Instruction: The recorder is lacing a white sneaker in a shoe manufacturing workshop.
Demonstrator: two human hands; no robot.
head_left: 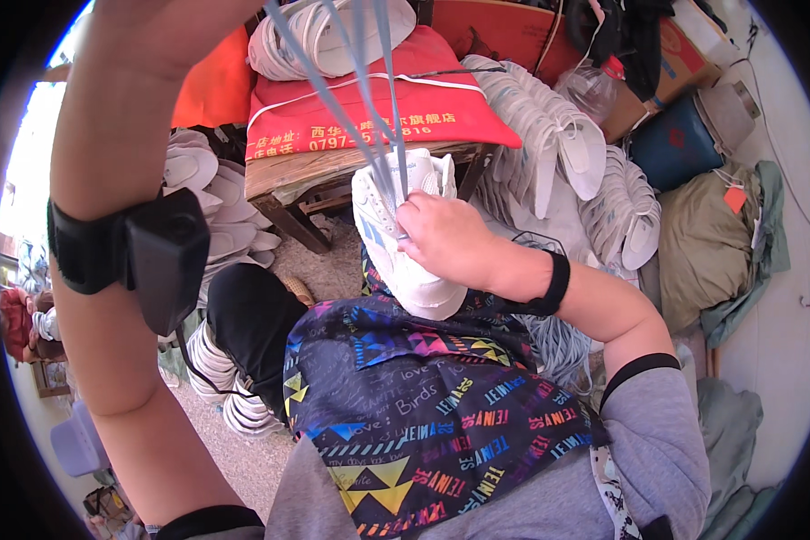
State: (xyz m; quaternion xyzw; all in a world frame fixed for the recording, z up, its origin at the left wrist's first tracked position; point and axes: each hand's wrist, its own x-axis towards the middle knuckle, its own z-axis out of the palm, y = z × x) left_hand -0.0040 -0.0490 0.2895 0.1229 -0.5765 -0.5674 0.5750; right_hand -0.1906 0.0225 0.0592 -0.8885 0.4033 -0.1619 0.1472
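Observation:
A white sneaker (430,290) with grey-blue side stripes rests at my lap, toe toward me, against my dark patterned apron (423,405). My right hand (445,236) lies over its lacing, fingers closed on a grey-blue shoelace (390,72) near the eyelets. Several blurred strands of lace run up from the sneaker to the upper edge of the view. My left hand (184,27) is raised at the top left; its fingers are cut off by the frame, so its grip and the upper lace ends are hidden.
Beyond the sneaker stands a wooden bench (279,178) with a red cloth bag (351,99) and stacked white shoes (328,40). More shoe rows (549,135) fill the right. Loose laces (558,346) hang by my right forearm. A khaki sack (706,243) sits farther right.

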